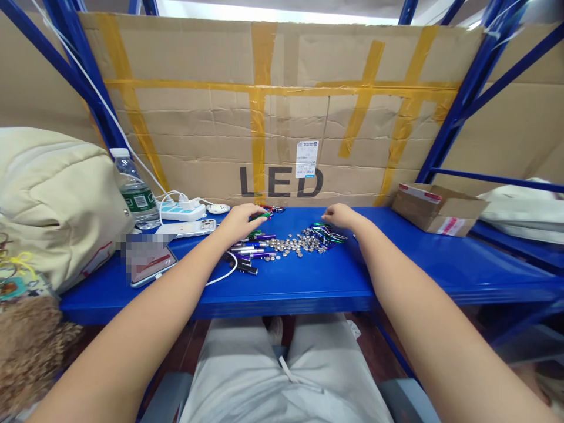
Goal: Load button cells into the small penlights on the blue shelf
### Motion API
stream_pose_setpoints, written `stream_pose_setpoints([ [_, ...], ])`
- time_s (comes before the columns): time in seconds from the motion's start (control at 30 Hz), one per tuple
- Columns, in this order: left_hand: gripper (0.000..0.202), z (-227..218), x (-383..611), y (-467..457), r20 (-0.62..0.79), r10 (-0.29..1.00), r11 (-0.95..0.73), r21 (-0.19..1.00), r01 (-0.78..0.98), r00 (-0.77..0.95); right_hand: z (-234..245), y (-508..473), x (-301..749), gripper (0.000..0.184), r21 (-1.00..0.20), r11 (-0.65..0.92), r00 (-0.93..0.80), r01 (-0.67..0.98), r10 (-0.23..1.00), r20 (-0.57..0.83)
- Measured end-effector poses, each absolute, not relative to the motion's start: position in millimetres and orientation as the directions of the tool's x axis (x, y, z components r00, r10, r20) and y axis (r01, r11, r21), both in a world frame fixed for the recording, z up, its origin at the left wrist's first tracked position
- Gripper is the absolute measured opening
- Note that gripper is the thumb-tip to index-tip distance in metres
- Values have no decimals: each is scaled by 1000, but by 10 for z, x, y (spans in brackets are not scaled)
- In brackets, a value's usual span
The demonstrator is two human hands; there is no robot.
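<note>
My left hand (240, 223) is closed around a slim green tube (266, 215), like a small pen light, at the back of the blue table. Below it lie several similar tubes, among them a purple one (263, 256) and a black one (247, 268). Small round silver pieces (288, 244), like button cells, are scattered between my hands. Beside them, a heap of shiny metal parts (326, 235) with green and dark bits reaches toward my right hand (340, 216). Its fingers are curled together above the heap's far edge; whatever they pinch is hidden.
Behind the blue table (299, 294) stands a large cardboard panel (211, 135). To the left are a beige bag (57, 200), water bottle (140, 197), power strip (183, 210) and two phones. Red parts (277, 208) lie at the back. A small carton (436, 208) sits right.
</note>
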State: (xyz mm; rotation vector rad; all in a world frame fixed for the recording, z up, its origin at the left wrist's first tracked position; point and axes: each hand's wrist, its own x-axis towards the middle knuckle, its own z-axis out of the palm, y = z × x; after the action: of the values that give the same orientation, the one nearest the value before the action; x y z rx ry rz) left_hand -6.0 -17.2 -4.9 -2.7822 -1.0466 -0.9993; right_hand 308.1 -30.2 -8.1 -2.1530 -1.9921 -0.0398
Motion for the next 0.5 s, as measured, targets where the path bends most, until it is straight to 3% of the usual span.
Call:
stream_pose_setpoints([
  [0.5,26,-64,-61,-181,488,592,-792,203,576,642,-147,-291,2910,20,-176,-89,105,980,991,86],
])
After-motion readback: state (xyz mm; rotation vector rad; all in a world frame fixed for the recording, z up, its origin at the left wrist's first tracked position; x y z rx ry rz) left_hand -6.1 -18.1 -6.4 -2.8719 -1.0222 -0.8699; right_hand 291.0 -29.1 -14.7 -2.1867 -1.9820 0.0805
